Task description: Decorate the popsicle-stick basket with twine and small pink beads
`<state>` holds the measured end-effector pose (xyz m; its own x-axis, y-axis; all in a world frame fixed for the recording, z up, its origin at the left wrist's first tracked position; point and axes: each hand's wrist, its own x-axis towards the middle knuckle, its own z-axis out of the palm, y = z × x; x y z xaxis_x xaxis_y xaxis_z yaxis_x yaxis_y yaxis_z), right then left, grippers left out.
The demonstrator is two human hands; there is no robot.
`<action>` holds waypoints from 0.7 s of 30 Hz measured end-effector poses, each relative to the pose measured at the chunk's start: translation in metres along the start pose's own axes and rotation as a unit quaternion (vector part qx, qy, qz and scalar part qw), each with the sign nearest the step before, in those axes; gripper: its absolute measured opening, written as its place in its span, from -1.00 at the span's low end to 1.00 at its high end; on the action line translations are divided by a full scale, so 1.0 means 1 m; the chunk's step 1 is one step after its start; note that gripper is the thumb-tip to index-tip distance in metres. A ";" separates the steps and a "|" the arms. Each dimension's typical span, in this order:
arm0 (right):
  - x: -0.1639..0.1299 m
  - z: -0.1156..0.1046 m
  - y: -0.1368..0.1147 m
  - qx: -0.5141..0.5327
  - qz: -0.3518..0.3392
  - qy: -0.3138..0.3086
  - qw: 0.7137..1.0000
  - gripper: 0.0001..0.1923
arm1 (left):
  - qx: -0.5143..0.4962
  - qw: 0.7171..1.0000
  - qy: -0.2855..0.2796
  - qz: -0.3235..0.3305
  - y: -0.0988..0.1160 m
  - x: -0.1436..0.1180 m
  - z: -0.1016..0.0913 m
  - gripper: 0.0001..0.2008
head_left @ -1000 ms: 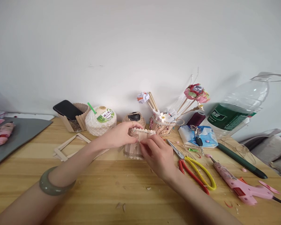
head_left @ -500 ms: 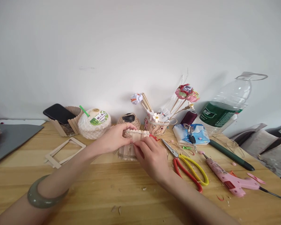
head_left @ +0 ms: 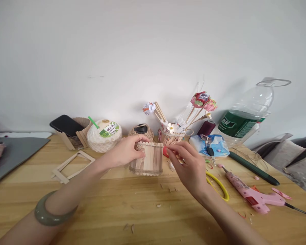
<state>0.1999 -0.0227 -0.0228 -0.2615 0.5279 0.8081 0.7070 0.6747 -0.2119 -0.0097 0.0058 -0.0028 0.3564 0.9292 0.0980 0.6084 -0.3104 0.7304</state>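
On the wooden table (head_left: 97, 204), along the white wall, the biggest thing is the clear plastic bottle (head_left: 247, 115) with its green label, lying tilted at far right; then comes the grey mat (head_left: 12, 153) at the left edge, and the round white coconut drink (head_left: 103, 136) with a green straw beside a dark phone (head_left: 66, 125) propped in a stick holder. Centre stage stands the small box of flat wooden sticks (head_left: 148, 160), upright on the table, its near wall a complete row of sticks side by side; so the walls look built, I'd judge, while any decoration on that plain front face appears not yet done. Left hand (head_left: 126, 151) is cupped over the box's left top corner, fingers curled onto the rim, steadying it. Right hand (head_left: 190, 166) hovers just right of the box, thumb and forefinger pinched together on a small red piece (head_left: 166, 151) that sits touching or nearly touching the box's right edge; I cannot tell which. Behind are a ball of twine (head_left: 142, 131) and a little basket (head_left: 172, 136) of paper flowers. Off right lie a pink glue gun (head_left: 250, 190), yellow-handled scissors (head_left: 219, 185) partly under the right wrist, and a loose stick frame (head_left: 72, 166) at left, well apart. Chips and scraps dot the tabletop.
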 end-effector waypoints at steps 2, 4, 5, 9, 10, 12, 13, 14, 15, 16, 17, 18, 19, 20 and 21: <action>-0.002 -0.009 0.002 0.011 0.008 -0.004 1.000 -0.90 | 0.004 1.000 0.001 0.002 0.001 -0.001 0.000 -0.62; -0.008 -0.016 0.005 0.022 0.019 -0.032 0.999 -0.89 | 0.006 1.000 0.000 0.002 0.002 -0.002 -0.001 -0.62; -0.013 -0.020 0.007 0.027 0.025 -0.057 0.998 -0.89 | 0.006 1.000 -0.002 0.002 0.002 -0.002 -0.001 -0.62; -0.034 -0.028 0.011 0.029 0.047 -0.188 0.981 -0.87 | 0.003 1.000 -0.009 0.000 0.001 -0.002 -0.002 -0.61; -0.040 -0.028 0.011 0.030 0.052 -0.217 0.974 -0.86 | 0.004 1.000 -0.009 0.000 0.000 -0.001 -0.002 -0.60; -0.049 -0.029 0.007 0.038 0.062 -0.270 0.960 -0.84 | 0.005 1.000 -0.011 0.002 -0.002 -0.001 -0.002 -0.60; -0.053 -0.029 0.004 0.046 0.064 -0.293 0.953 -0.84 | 0.006 1.000 -0.011 0.004 -0.003 -0.001 -0.002 -0.60; -0.056 -0.029 0.000 0.057 0.066 -0.315 0.945 -0.83 | 0.007 1.000 -0.010 0.006 -0.003 0.000 -0.002 -0.60; -0.059 -0.029 -0.004 0.068 0.068 -0.335 0.937 -0.83 | 0.006 1.000 -0.009 0.009 -0.003 0.000 -0.002 -0.60; -0.061 -0.029 -0.008 0.080 0.072 -0.356 0.928 -0.83 | 0.005 1.000 -0.009 0.011 -0.002 -0.001 -0.002 -0.60; -0.062 -0.028 -0.012 0.091 0.077 -0.373 0.920 -0.82 | 0.004 1.000 -0.010 0.013 -0.001 -0.001 -0.003 -0.61; -0.063 -0.027 -0.016 0.101 0.082 -0.387 0.913 -0.82 | 0.004 1.000 -0.011 0.014 0.000 -0.001 -0.003 -0.61; -0.063 -0.026 -0.019 0.107 0.086 -0.399 0.907 -0.83 | 0.003 1.000 -0.014 0.014 0.001 -0.001 -0.003 -0.61; -0.063 -0.025 -0.021 0.110 0.089 -0.407 0.902 -0.83 | 0.003 1.000 -0.016 0.013 0.002 -0.002 -0.004 -0.62; -0.063 -0.024 -0.023 0.111 0.090 -0.413 0.899 -0.83 | 0.002 1.000 -0.016 0.012 0.003 -0.002 -0.004 -0.62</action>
<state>0.2153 -0.0841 -0.0559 -0.6198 0.7802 0.0840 0.6622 0.5774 -0.4775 -0.0110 0.0036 0.0020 0.3944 0.9141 0.0939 0.6023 -0.3343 0.7249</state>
